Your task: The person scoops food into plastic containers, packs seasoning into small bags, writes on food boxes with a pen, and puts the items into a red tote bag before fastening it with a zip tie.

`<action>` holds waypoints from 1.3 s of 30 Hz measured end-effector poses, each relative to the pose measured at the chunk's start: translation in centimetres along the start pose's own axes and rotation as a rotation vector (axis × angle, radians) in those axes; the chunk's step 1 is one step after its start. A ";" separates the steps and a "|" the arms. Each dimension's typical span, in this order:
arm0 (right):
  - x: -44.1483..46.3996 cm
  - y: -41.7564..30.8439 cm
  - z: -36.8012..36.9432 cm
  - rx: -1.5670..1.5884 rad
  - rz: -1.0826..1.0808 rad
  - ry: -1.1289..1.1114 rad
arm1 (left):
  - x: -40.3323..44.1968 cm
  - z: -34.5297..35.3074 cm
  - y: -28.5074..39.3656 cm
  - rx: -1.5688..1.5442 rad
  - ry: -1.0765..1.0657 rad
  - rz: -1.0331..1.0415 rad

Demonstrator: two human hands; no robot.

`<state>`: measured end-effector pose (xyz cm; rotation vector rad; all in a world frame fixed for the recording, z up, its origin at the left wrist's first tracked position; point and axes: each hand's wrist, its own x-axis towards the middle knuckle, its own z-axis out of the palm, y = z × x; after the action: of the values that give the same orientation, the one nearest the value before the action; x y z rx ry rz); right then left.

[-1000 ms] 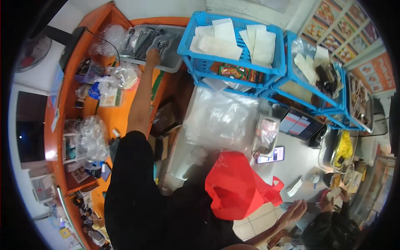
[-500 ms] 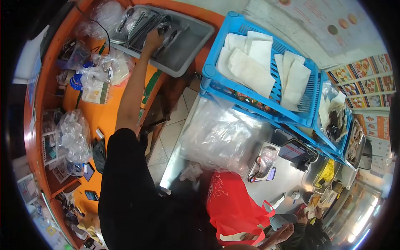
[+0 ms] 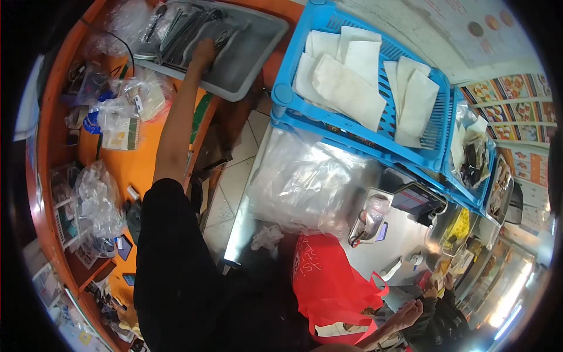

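My left hand (image 3: 203, 54) reaches into a grey tray (image 3: 252, 64) of cutlery at the upper left. Its fingers are closed at the spoons (image 3: 224, 38); whether it grips one is too small to tell. At the lower right, my right hand (image 3: 406, 314) is held palm up with fingers apart, holding nothing. A red bag (image 3: 328, 278) hangs beside that arm, its handle loops close to the wrist. Long dark and metal utensils (image 3: 176, 35) lie in the tray's left part.
Blue baskets (image 3: 281, 97) with white paper packets stand at the top centre. Clear plastic bags (image 3: 305, 182) lie on the metal table, near a small metal tray (image 3: 370, 216) and a tablet (image 3: 413, 199). A co-worker (image 3: 440, 320) is at lower right.
The view has turned and shifted, bringing the grey tray nearer. My left hand stays at the cutlery, and my right hand has sunk lower beside the red bag.
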<state>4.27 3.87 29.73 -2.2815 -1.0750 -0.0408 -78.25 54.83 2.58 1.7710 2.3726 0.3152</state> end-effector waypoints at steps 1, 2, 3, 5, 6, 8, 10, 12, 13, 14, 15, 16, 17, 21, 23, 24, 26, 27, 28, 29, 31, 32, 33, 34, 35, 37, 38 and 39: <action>-0.1 -0.7 -0.3 -0.039 0.008 0.010 | -0.1 0.0 0.0 0.029 -0.008 -0.017; 0.1 -0.6 -0.5 0.022 -0.006 0.044 | -0.3 -0.1 -0.1 0.062 -0.014 -0.036; 0.3 -0.4 -1.2 0.079 -0.016 0.079 | -1.2 -2.6 0.7 0.058 0.053 -0.062; -0.4 -4.0 -2.4 0.087 -0.029 0.201 | -3.9 -6.4 1.5 0.021 0.467 -0.040; -1.0 -9.3 -2.2 0.025 -0.021 0.284 | -5.6 -8.8 2.0 0.017 0.505 -0.079; -1.8 -13.6 -1.8 0.249 0.054 0.426 | -13.0 -13.8 7.1 -0.657 0.405 -0.059; -4.2 -18.5 -0.6 0.479 0.080 0.233 | -25.7 -19.7 16.0 -1.393 -0.024 -0.060; -7.9 -24.7 1.0 0.632 0.179 -0.133 | -35.4 -21.0 20.7 -1.550 -0.416 0.270; -9.5 -27.6 0.8 0.670 0.079 -0.432 | -40.4 -22.3 23.9 -1.524 -0.521 0.428; -9.0 -26.9 0.4 0.612 -0.230 -0.869 | -45.3 -24.0 27.6 -1.288 -0.391 0.635; -9.7 -28.1 0.8 0.752 -0.337 -0.950 | -47.4 -25.0 30.0 -1.174 -0.506 0.692; -10.8 -27.3 -0.1 0.793 -0.298 -0.964 | -49.5 -25.9 32.3 -1.052 -0.612 0.757; -11.9 -26.5 -1.0 0.834 -0.258 -0.976 | -50.4 -27.1 34.0 -1.043 -0.970 0.670; -12.8 -21.8 -3.5 0.964 -0.386 -0.764 | -55.4 -28.0 37.2 -0.858 -0.731 0.968; -11.9 -20.2 -5.1 1.063 -0.265 -0.631 | -56.8 -29.9 39.5 -0.719 -0.654 1.000; -11.2 -19.2 -5.6 1.158 -0.168 -0.549 | -57.4 -30.5 40.6 -0.651 -0.606 1.022; -9.8 -17.1 -5.8 1.328 -0.014 -0.413 | -58.2 -30.1 40.8 -0.542 -0.246 0.866; -9.1 -16.0 -5.8 1.408 0.038 -0.353 | -58.6 -29.6 40.5 -0.482 -0.193 0.799; -8.7 -14.5 -5.1 1.482 0.052 -0.318 | -58.9 -29.1 40.2 -0.421 -0.146 0.731; -9.1 -13.3 -4.0 1.484 0.018 -0.362 | -59.5 -28.0 39.6 -0.358 -0.232 0.675; -9.8 -10.9 -1.7 1.487 -0.051 -0.451 | -60.3 -25.3 39.2 -0.315 -0.329 0.605; -10.2 -10.6 -1.2 1.528 -0.011 -0.483 | -60.5 -23.7 39.1 -0.334 -0.343 0.590; -10.6 -10.3 -0.7 1.570 0.031 -0.513 | -60.5 -23.1 39.5 -0.354 -0.354 0.574; -10.4 -10.2 -0.6 1.719 0.126 -0.556 | -60.6 -23.2 40.1 -0.400 -0.373 0.647; -10.4 -10.1 -0.6 1.862 0.230 -0.602 | -60.8 -23.6 41.0 -0.446 -0.398 0.716; -9.6 -9.7 -0.4 2.083 0.568 -0.819 | -62.0 -23.4 42.6 -0.526 -0.410 0.758; -9.1 -9.7 -0.4 2.177 0.745 -0.926 | -61.9 -22.7 42.0 -0.543 -0.503 0.739; -8.5 -10.1 -0.6 2.214 0.801 -0.900 | -61.1 -22.1 41.3 -0.559 -0.594 0.719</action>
<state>-8.46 2.58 33.08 -0.3060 0.0451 1.6158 -28.40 6.02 35.16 1.9759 1.0686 0.4068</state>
